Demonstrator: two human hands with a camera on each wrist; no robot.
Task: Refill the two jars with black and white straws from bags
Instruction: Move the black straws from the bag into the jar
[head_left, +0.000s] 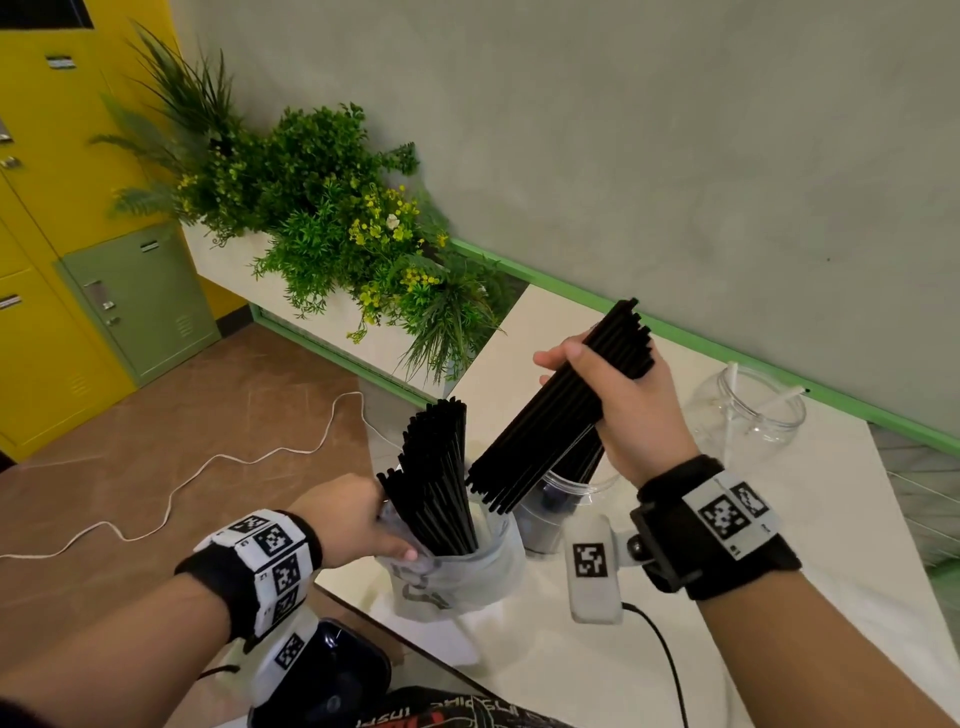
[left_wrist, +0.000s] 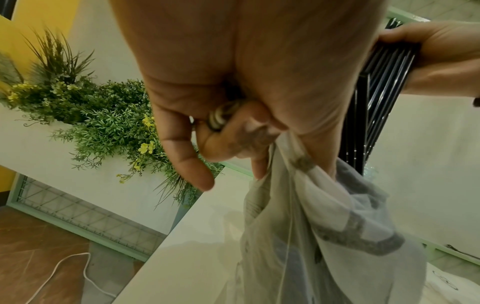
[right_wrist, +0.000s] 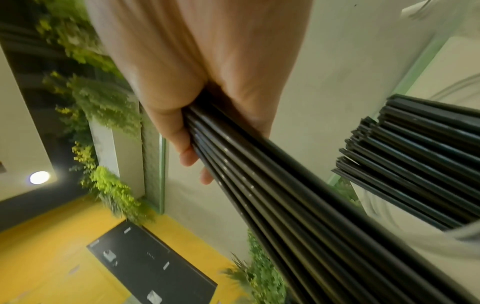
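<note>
The fingers of the right hand are curled tight round a bunch of black straws. The hand holds the bunch near its middle, tilted, just above the near jar. The low ends of the straws point down toward the jar's mouth.

The fingers of the left hand pinch the top edge of a thin plastic bag. The bag stands on the white desk, just beside the near jar. More black straws in the bag stick up out of it.

The straws look light, stiff and smooth. I think they could slip out one by one, so a firm hold round the middle of the bunch seems best. The bag looks soft and floppy, so holding its rim keeps it open.

The far jar stands well apart, near the wall. It holds a few white straws.
</note>
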